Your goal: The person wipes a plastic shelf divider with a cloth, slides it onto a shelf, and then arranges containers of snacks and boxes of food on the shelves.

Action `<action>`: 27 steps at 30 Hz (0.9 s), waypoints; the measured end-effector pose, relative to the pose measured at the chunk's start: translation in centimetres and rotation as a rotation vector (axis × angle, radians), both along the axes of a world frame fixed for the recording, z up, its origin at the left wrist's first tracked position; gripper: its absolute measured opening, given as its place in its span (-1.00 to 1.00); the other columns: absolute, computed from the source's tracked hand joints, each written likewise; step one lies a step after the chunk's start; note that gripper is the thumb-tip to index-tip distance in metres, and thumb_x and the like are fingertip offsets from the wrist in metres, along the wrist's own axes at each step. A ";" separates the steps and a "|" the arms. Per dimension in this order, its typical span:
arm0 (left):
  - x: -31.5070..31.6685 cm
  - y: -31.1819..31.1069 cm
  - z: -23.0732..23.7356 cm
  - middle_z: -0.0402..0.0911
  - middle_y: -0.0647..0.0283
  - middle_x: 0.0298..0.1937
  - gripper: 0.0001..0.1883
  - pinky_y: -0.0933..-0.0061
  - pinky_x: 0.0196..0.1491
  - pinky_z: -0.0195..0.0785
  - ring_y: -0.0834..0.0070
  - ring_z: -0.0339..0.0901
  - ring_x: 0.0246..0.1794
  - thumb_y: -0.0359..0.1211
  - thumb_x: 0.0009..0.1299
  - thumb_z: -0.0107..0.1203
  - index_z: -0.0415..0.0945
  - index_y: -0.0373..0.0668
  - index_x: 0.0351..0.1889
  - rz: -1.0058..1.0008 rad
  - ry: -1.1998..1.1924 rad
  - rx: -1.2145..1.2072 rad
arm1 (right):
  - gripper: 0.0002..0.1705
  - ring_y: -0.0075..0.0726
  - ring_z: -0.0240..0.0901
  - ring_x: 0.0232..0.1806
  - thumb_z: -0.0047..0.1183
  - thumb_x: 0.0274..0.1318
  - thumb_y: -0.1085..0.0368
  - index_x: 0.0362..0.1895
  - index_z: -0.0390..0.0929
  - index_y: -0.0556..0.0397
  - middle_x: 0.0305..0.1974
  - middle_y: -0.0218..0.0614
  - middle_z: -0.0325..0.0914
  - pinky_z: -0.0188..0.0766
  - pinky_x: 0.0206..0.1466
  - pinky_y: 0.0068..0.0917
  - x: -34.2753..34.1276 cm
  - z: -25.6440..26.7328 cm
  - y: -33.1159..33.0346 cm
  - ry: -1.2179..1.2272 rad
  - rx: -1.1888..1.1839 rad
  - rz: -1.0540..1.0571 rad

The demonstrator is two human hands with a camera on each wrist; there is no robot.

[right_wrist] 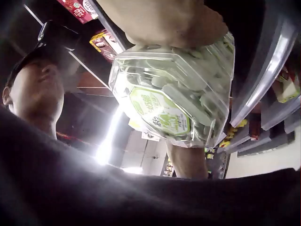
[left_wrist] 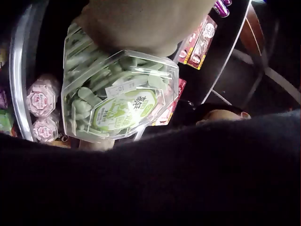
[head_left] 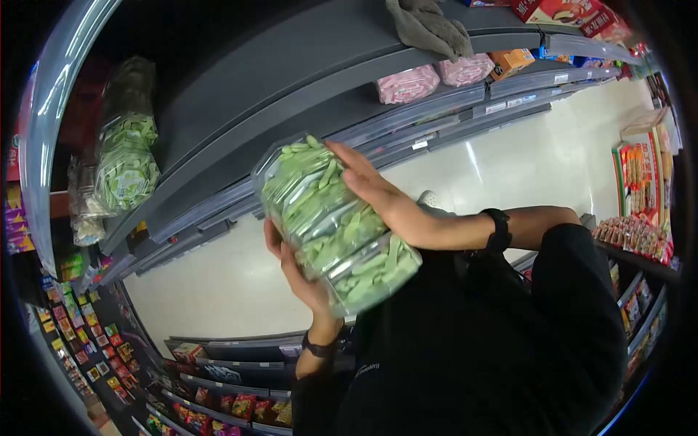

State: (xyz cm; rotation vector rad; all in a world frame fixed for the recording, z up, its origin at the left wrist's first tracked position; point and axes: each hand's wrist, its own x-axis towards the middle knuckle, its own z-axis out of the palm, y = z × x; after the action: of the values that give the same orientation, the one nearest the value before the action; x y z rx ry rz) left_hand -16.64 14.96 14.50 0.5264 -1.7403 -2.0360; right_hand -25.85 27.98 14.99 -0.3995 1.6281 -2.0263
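Observation:
A stack of clear octagonal tubs of green pieces [head_left: 323,207] tilts between both hands in the head view. The right hand [head_left: 396,207] grips its upper right side, and the left hand [head_left: 305,280] holds its lower left side. In the left wrist view, the left hand [left_wrist: 136,23] lies against the tub stack [left_wrist: 84,101], whose end label shows. The right wrist view has the right hand [right_wrist: 167,21] against the tub stack [right_wrist: 202,89]. Parts of the fingers are hidden behind the tubs.
Similar green tubs [head_left: 127,174] stand on the left part of the shelf [head_left: 240,94]. Pink tubs [head_left: 407,85] sit on a lower shelf, and a grey cloth [head_left: 429,29] hangs over the upper edge. Snack racks [head_left: 243,407] line the other side of the pale floor [head_left: 211,291].

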 end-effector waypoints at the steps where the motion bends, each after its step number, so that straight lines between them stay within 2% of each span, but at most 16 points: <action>1: -0.7 0.3 -0.4 0.09 0.18 0.32 -0.55 0.40 0.30 -0.02 0.43 0.10 0.29 -0.31 0.49 -0.45 0.05 -0.34 0.27 -0.006 0.003 0.075 | -0.22 -0.14 -0.51 0.45 -0.46 0.28 -0.16 0.36 -0.16 0.17 0.38 -0.08 -0.26 -0.48 0.43 -0.32 -0.6 -1.1 0.1 -0.001 -0.001 0.011; 4: -3.0 0.3 -3.1 0.14 0.21 0.27 -0.57 0.39 0.28 0.00 0.42 0.13 0.26 -0.26 0.48 -0.39 0.05 -0.19 0.27 -0.042 -0.018 0.146 | -0.33 -0.37 -0.24 0.39 -0.38 0.32 -0.02 0.38 -0.15 0.03 0.36 -0.31 -0.15 -0.25 0.39 -0.44 -2.3 -5.7 0.3 -0.124 -0.158 -0.037; 5: -3.9 0.4 -3.6 0.15 0.21 0.27 -0.58 0.39 0.27 0.01 0.41 0.14 0.26 -0.24 0.48 -0.37 0.06 -0.16 0.26 -0.059 -0.008 0.220 | -0.33 -0.37 -0.24 0.39 -0.38 0.32 -0.02 0.38 -0.15 0.03 0.36 -0.31 -0.15 -0.25 0.39 -0.44 -2.7 -6.6 0.4 -0.116 -0.163 -0.036; 7: -5.5 0.1 -5.1 0.16 0.22 0.26 -0.59 0.39 0.27 0.02 0.41 0.14 0.26 -0.23 0.48 -0.35 0.08 -0.13 0.25 -0.081 0.004 0.229 | -0.32 -0.39 -0.17 0.37 -0.34 0.31 -0.02 0.38 -0.16 -0.01 0.36 -0.33 -0.13 -0.17 0.37 -0.47 -3.3 -7.1 0.6 -0.302 -0.347 -0.099; 11: -9.1 -0.2 -6.4 0.20 0.24 0.23 -0.61 0.39 0.26 0.05 0.41 0.16 0.25 -0.20 0.48 -0.33 0.10 -0.06 0.24 -0.154 0.050 0.342 | -0.28 -0.39 -0.17 0.37 -0.29 0.29 -0.04 0.39 -0.20 -0.02 0.36 -0.33 -0.12 -0.18 0.38 -0.47 -6.2 -9.1 0.2 -0.263 -0.446 -0.113; 13: -11.1 -0.9 -7.2 0.23 0.25 0.21 -0.60 0.38 0.24 0.08 0.40 0.17 0.24 -0.17 0.48 -0.33 0.09 -0.04 0.24 -0.209 0.065 0.361 | -0.26 -0.38 -0.18 0.37 -0.28 0.28 -0.05 0.39 -0.22 -0.01 0.37 -0.32 -0.14 -0.20 0.38 -0.46 -7.7 -9.2 0.0 -0.234 -0.400 -0.143; 15: -13.2 -1.6 -8.2 0.22 0.25 0.21 -0.59 0.38 0.22 0.11 0.40 0.19 0.23 -0.15 0.48 -0.32 0.09 -0.04 0.24 -0.252 0.086 0.338 | -0.24 -0.38 -0.19 0.38 -0.28 0.27 -0.06 0.39 -0.22 -0.01 0.37 -0.32 -0.15 -0.21 0.38 -0.47 -9.0 -8.8 -0.2 -0.195 -0.222 -0.236; 17: -15.1 -2.1 -9.0 0.23 0.25 0.20 -0.60 0.38 0.18 0.16 0.41 0.22 0.20 -0.13 0.48 -0.31 0.11 -0.04 0.21 -0.262 0.059 0.358 | -0.22 -0.38 -0.21 0.38 -0.26 0.26 -0.08 0.39 -0.22 0.02 0.38 -0.33 -0.17 -0.21 0.37 -0.47 -10.7 -10.9 -1.0 -0.198 -0.218 -0.308; 18: -16.1 -2.3 -9.3 0.23 0.26 0.20 -0.61 0.37 0.17 0.17 0.40 0.23 0.18 -0.12 0.48 -0.31 0.11 -0.03 0.20 -0.237 0.002 0.419 | -0.24 -0.37 -0.25 0.39 -0.30 0.27 -0.09 0.38 -0.18 0.05 0.37 -0.30 -0.17 -0.27 0.38 -0.49 -12.1 -13.0 -1.4 -0.144 -0.220 -0.322; 19: -16.9 -2.4 -9.4 0.23 0.26 0.20 -0.61 0.37 0.16 0.17 0.40 0.25 0.16 -0.12 0.48 -0.31 0.12 -0.02 0.19 -0.212 -0.058 0.478 | -0.25 -0.35 -0.29 0.40 -0.34 0.28 -0.11 0.36 -0.13 0.09 0.36 -0.27 -0.17 -0.34 0.39 -0.50 -12.6 -12.7 -1.6 -0.091 -0.221 -0.338; 20: -17.6 -2.4 -9.6 0.31 0.24 0.13 -0.63 0.35 0.11 0.23 0.36 0.33 0.08 -0.11 0.47 -0.31 0.21 -0.08 0.12 -0.246 -0.039 0.508 | -0.35 -0.33 -0.17 0.36 -0.31 0.29 -0.02 0.32 0.00 0.10 0.32 -0.26 -0.07 -0.24 0.37 -0.47 -12.9 -12.5 -1.3 -0.092 -0.285 -0.297; 21: -18.3 -2.9 -10.4 0.31 0.24 0.13 -0.63 0.35 0.11 0.23 0.36 0.33 0.08 -0.11 0.47 -0.31 0.21 -0.08 0.12 -0.266 -0.041 0.507 | -0.35 -0.33 -0.17 0.36 -0.31 0.29 -0.02 0.32 0.00 0.10 0.32 -0.26 -0.07 -0.24 0.37 -0.47 -13.1 -12.5 -1.4 -0.086 -0.286 -0.317; 23: -20.0 -4.0 -12.3 0.41 0.19 0.03 -0.60 0.34 0.05 0.29 0.32 0.39 0.01 -0.12 0.46 -0.31 0.29 -0.18 0.06 -0.432 -0.026 0.610 | -0.46 -0.33 -0.02 0.28 -0.28 0.28 0.09 0.24 0.13 0.11 0.24 -0.26 0.10 -0.11 0.32 -0.44 -13.9 -12.5 -1.8 -0.189 -0.440 -0.386; 24: -20.8 -3.5 -11.7 0.46 0.16 -0.04 -0.58 0.33 0.00 0.33 0.30 0.43 -0.05 -0.13 0.46 -0.31 0.35 -0.26 0.01 -0.335 -0.076 0.617 | -0.46 -0.33 -0.02 0.28 -0.28 0.28 0.09 0.24 0.13 0.11 0.24 -0.26 0.10 -0.11 0.32 -0.44 -14.7 -13.7 -1.9 -0.182 -0.438 -0.398; 26: -22.5 -3.9 -12.2 0.46 0.16 -0.02 -0.58 0.32 0.01 0.33 0.30 0.44 -0.05 -0.12 0.45 -0.30 0.35 -0.25 0.03 -0.337 -0.084 0.611 | -0.52 -0.33 0.10 0.20 -0.27 0.27 0.18 0.21 0.18 0.13 0.16 -0.26 0.22 0.01 0.27 -0.42 -16.7 -16.9 -2.1 0.038 -0.157 -0.395; 27: -23.1 -4.3 -12.9 0.46 0.16 -0.01 -0.57 0.31 0.02 0.33 0.30 0.44 -0.05 -0.12 0.44 -0.29 0.35 -0.25 0.05 -0.327 -0.089 0.603 | -0.52 -0.33 0.10 0.20 -0.27 0.27 0.18 0.21 0.18 0.13 0.16 -0.26 0.22 0.01 0.27 -0.42 -16.8 -16.3 -2.2 0.039 -0.153 -0.402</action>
State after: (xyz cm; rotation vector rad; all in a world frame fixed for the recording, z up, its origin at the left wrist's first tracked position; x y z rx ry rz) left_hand -39.75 10.67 1.64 0.5359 -1.2963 -2.8286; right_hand -42.65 25.76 -1.28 -0.1729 1.6870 -2.4628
